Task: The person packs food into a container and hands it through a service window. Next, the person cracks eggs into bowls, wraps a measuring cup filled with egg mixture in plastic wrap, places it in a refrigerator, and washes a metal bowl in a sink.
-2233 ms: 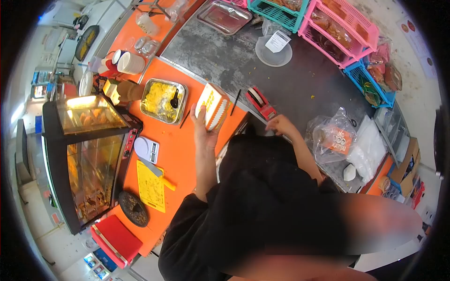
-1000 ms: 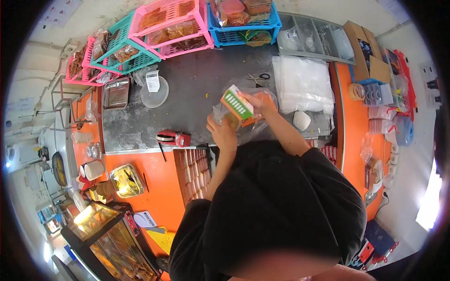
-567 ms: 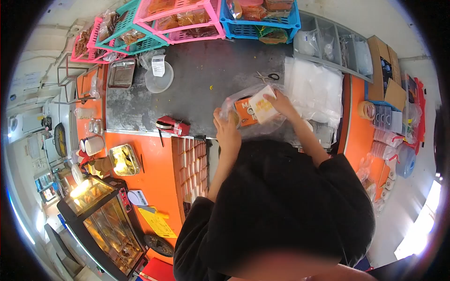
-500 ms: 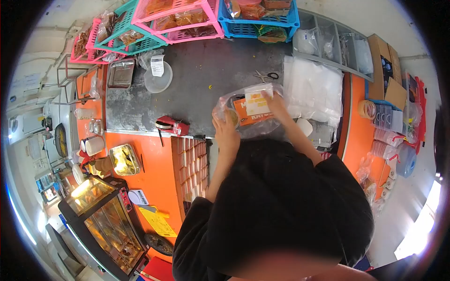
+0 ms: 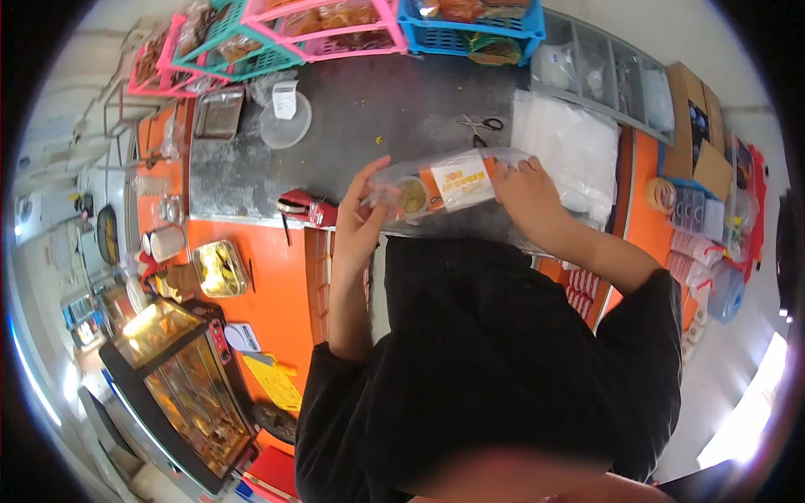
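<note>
A clear plastic bag is held up between my two hands over the near side of the dark counter. Inside it are an orange box, a white packet with yellow and orange print and a small round tub with greenish contents. My left hand grips the bag's left end, thumb and fingers around its edge. At the right end, my right hand pinches the bag with curled fingers beside the packet. Black-handled scissors lie just beyond the bag.
A stack of white plastic bags lies right of my right hand. To the left are a red tape dispenser, a clear tub with a paper slip and a metal tray. Pink, green and blue baskets line the back.
My right hand has shifted from the packet to the bag's right end. My left hand has moved left and its fingers have spread wider. The bag now looks stretched sideways and tilted.
</note>
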{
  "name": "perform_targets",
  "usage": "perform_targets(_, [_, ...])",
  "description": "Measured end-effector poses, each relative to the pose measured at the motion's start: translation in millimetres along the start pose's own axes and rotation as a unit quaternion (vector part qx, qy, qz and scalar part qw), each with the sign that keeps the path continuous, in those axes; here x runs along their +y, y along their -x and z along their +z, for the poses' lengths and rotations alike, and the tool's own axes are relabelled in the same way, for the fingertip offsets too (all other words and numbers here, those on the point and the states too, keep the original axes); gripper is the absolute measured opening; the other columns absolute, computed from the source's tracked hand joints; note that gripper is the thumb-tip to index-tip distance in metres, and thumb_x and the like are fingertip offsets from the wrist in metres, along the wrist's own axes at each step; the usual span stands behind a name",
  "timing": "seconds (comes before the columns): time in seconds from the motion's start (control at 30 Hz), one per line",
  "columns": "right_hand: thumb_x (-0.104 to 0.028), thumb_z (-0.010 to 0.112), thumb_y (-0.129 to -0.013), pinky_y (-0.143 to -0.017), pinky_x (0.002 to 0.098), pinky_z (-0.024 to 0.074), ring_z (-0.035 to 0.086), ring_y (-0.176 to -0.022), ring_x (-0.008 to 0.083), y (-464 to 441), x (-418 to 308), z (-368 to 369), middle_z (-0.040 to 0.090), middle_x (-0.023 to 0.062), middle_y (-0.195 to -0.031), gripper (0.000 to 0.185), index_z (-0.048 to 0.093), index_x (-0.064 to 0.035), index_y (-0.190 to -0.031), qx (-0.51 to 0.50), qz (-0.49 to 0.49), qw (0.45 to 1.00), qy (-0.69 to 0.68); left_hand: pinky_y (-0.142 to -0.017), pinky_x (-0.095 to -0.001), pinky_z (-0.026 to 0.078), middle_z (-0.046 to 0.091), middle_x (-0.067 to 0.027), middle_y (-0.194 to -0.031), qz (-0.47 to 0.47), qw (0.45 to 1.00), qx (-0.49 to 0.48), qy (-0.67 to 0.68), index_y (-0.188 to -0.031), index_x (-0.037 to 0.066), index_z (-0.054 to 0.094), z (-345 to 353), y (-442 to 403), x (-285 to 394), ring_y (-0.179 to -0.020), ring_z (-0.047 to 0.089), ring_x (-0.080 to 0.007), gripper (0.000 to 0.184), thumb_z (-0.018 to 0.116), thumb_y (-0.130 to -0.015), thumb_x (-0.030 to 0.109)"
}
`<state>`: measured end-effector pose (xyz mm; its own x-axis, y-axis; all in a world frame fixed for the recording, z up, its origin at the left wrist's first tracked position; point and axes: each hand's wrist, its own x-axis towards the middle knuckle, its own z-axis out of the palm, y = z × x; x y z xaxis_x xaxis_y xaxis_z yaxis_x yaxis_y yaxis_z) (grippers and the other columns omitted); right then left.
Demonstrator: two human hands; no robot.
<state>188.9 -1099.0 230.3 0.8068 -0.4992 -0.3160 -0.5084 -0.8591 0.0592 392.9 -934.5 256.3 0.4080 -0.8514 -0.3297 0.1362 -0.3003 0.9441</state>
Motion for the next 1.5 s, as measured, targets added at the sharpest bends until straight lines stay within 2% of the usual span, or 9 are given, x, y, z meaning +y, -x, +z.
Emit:
perform_targets(0.07, [-0.018, 0.068, -0.073, -0.102, 0.041, 0.0355, 0.055, -0.101, 0.0239, 20.9, 27.7, -39.2, 0.063, 0.0067, -0.09, 0.04, 0.059, -0.0045, -0.11, 0.147, -0.242, 0.959, -0.007, -0.081, -0.0274, 0.048, 0.062, -0.0103, -0.102, 0.065, 0.996, 0.005, 0.066, -0.142, 0.006, 0.031, 4.1, 9.6, 9.9, -0.085, 0.062, -0.017, 0.061, 0.049, -0.085, -0.008])
perform_targets(0.23, [-0.028, 0.082, -0.061, -0.107, 0.0589, 0.0169, 0.04, -0.127, 0.032, 21.9, 98.2, -1.9, 0.047, 0.0128, -0.133, 0.084, 0.043, -0.0118, -0.134, 0.17, -0.071, 0.882, -0.433, -0.106, -0.0632, 0.014, 0.015, -0.0252, -0.146, 0.069, 0.864, 0.079, -0.492, -0.148, 0.015, 0.016, -38.8, 32.6, -41.0, -0.139, 0.006, -0.0435, 0.137, 0.093, -0.036, 0.029])
perform_targets(0.37, [-0.03, 0.083, -0.06, -0.11, 0.055, 0.0109, 0.024, -0.138, 0.0368, -34.3, 44.4, 139.5, 0.029, 0.0168, -0.148, 0.087, 0.04, -0.0086, -0.132, 0.186, -0.102, 0.876, -0.432, -0.099, -0.0736, -0.003, 0.007, -0.0207, -0.153, 0.138, 0.886, 0.061, -0.438, -0.141, 0.014, 0.033, -20.3, -32.6, -168.1, -0.14, -0.01, -0.0447, 0.104, 0.087, -0.054, 0.03])
perform_targets(0.6, [-0.015, 0.064, -0.079, -0.104, 0.0475, 0.0292, 0.031, -0.132, 0.0427, -92.1, -74.9, 216.8, 0.047, 0.0296, -0.127, 0.041, 0.051, 0.0045, -0.112, 0.286, -0.047, 0.899, -0.329, -0.096, -0.0484, 0.038, 0.055, -0.019, -0.114, 0.237, 0.949, 0.098, -0.183, -0.101, 0.001, 0.057, 46.5, -69.9, -223.6, -0.116, 0.046, -0.0427, 0.03, 0.055, -0.071, 0.0])
perform_targets(0.93, [-0.027, 0.054, -0.092, -0.082, 0.0386, 0.0429, 0.054, -0.091, 0.0251, -99.1, -95.1, 145.7, 0.058, 0.0141, -0.099, 0.036, 0.05, 0.0022, -0.113, 0.26, 0.256, 0.519, -0.773, -0.09, -0.0439, 0.043, 0.053, -0.0251, -0.118, 0.255, 0.952, 0.04, -0.163, -0.117, -0.003, 0.051, 39.7, -79.4, -223.2, -0.105, 0.052, -0.045, 0.052, 0.066, -0.069, 0.01])
perform_targets(1.1, [-0.023, 0.054, -0.089, -0.078, 0.0328, 0.0413, 0.051, -0.091, 0.014, -88.2, -94.6, 149.4, 0.061, 0.0049, -0.097, 0.029, 0.062, -0.0022, -0.108, 0.396, -0.146, 0.706, -0.568, -0.094, -0.0426, 0.043, 0.05, -0.0197, -0.13, 0.369, 0.866, 0.026, -0.337, -0.121, -0.003, 0.051, 48.4, -87.4, -216.5, -0.112, 0.051, -0.042, 0.056, 0.066, -0.073, 0.02])
perform_targets(1.37, [-0.024, 0.056, -0.086, -0.076, 0.0313, 0.0408, 0.051, -0.086, 0.0137, -130.5, -85.6, 35.9, 0.061, 0.0053, -0.091, 0.026, 0.066, -0.0041, -0.1, 0.065, -0.157, 0.626, -0.761, -0.077, -0.0358, 0.049, 0.063, -0.0101, -0.101, 0.041, 0.978, -0.138, -0.149, -0.102, 0.007, 0.063, 35.4, -75.6, -169.7, -0.091, 0.062, -0.0261, 0.034, 0.059, -0.077, 0.029])
perform_targets(1.43, [-0.024, 0.057, -0.085, -0.075, 0.031, 0.0407, 0.05, -0.084, 0.0136, -158.3, -87.3, 8.1, 0.061, 0.0054, -0.09, 0.025, 0.067, -0.0046, -0.098, -0.029, -0.292, 0.634, -0.716, -0.072, -0.0366, 0.049, 0.064, -0.0103, -0.078, 0.345, 0.858, 0.009, -0.38, -0.084, 0.009, 0.068, 50.8, -79.1, -143.0, -0.081, 0.062, -0.029, 0.026, 0.069, -0.065, 0.026])
perform_targets(1.5, [-0.025, 0.057, -0.085, -0.079, 0.0301, 0.0404, 0.048, -0.084, 0.0149, -190.0, -103.1, 8.5, 0.06, 0.0092, -0.089, 0.025, 0.067, -0.0033, -0.091, 0.012, -0.62, 0.634, -0.463, -0.072, -0.0385, 0.049, 0.063, -0.0105, -0.075, 0.231, 0.904, -0.104, -0.344, -0.082, 0.01, 0.069, 52.4, -73.7, -91.9, -0.079, 0.062, -0.0298, 0.023, 0.069, -0.064, 0.025])
